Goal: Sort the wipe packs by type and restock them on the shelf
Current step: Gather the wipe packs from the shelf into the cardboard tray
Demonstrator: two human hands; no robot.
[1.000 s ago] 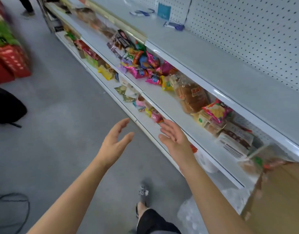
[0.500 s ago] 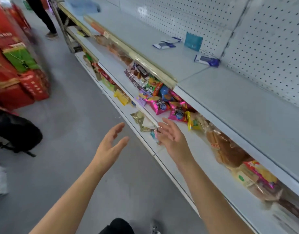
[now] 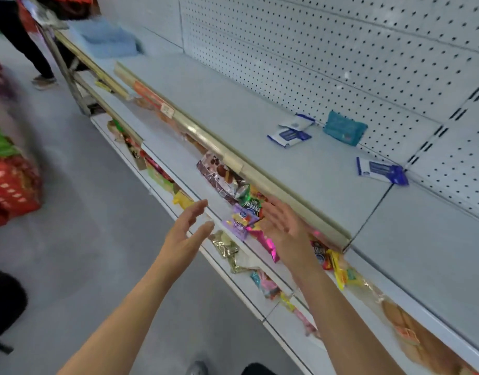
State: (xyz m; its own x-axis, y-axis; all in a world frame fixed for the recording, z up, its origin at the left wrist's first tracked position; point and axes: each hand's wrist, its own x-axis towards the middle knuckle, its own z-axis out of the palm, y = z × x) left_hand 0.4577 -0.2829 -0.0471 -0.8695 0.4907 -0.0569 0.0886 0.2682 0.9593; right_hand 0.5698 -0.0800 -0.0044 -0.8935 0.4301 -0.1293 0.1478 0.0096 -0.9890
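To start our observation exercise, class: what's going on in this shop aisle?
A person has the left hand and right hand raised, both open and empty, in front of colourful snack packets on a lower shelf. On the grey metal top shelf lie two white-and-blue flat wipe packs close together, a teal soft wipe pack beside them, and another white-and-blue wipe pack farther right. No pack is held yet.

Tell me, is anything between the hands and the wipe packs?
The left hand and right hand are open, down by the snacks, below the gold rail. They must go up over it. Nothing else visible stands before the wipe packs.
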